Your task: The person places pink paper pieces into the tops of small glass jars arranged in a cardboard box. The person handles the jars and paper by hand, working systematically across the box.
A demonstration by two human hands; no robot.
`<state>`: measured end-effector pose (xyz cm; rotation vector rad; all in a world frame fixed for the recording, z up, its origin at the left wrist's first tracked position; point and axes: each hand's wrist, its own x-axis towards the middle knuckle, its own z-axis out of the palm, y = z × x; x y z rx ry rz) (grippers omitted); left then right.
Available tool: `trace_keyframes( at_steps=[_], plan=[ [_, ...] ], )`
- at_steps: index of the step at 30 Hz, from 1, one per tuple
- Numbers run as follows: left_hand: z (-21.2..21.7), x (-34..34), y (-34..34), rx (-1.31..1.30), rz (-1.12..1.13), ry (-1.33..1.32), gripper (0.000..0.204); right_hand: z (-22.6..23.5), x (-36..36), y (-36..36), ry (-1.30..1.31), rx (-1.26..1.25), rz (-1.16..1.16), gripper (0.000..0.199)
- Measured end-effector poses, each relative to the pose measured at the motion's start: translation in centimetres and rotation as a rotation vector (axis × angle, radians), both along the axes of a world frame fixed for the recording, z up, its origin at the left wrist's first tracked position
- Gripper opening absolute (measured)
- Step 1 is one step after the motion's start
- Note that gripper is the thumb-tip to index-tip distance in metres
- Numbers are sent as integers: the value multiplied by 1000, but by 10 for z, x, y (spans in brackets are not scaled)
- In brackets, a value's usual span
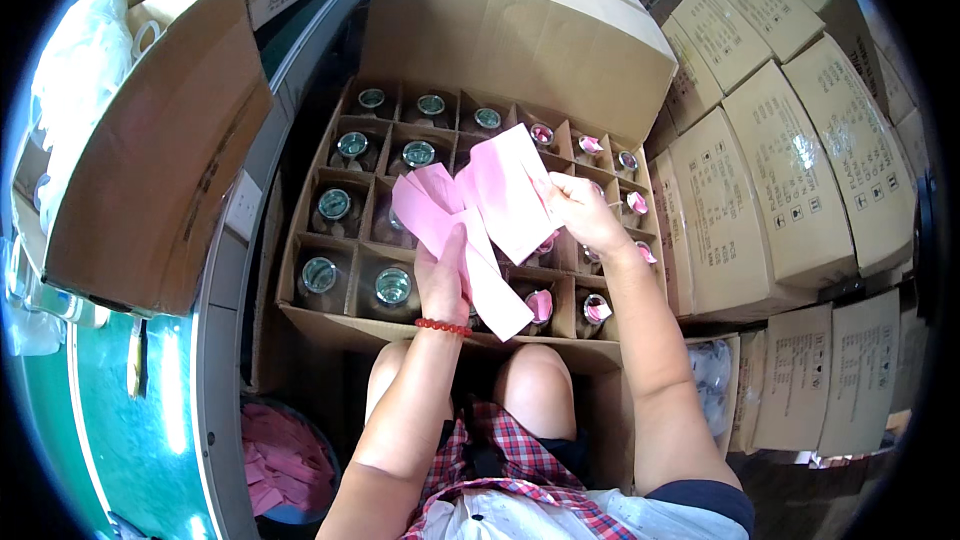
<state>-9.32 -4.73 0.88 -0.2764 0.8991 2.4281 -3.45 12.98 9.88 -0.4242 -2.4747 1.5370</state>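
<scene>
Left hand was closed on a loose fan of pink sheets, thumb on top. Right hand pinched paler pink sheets by the edge. Both bunches were over the divided carton. Sheets looked thin, straight-edged; left bunch splayed at angles. Red bead bracelet just below left hand.

Under both hands: glass bottles, one per visible cell. Several near and below right hand had pink paper at the mouth.

Left of left hand, lower: tub of pink pieces, then green table.

Well right of right hand: stacked cartons, dark printed lettering plus handling symbols.
</scene>
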Motion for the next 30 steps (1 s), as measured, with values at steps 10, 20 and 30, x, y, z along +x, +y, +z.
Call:
trace_keyframes(
  at_steps=[10, 20, 30],
  plan=[
    [-4, -3, 0, -112, 57, -20, 42, -9, -4, -3, -134, -29, 58, 25],
    [-1, -2, 0, -63, 73, 36, 44, -20, -10, -21, 4, 350, -7, 23],
    [0, -2, -4, -120, 55, 71, 47, -12, -17, -47, -65, 420, 5, 34]
  ],
)
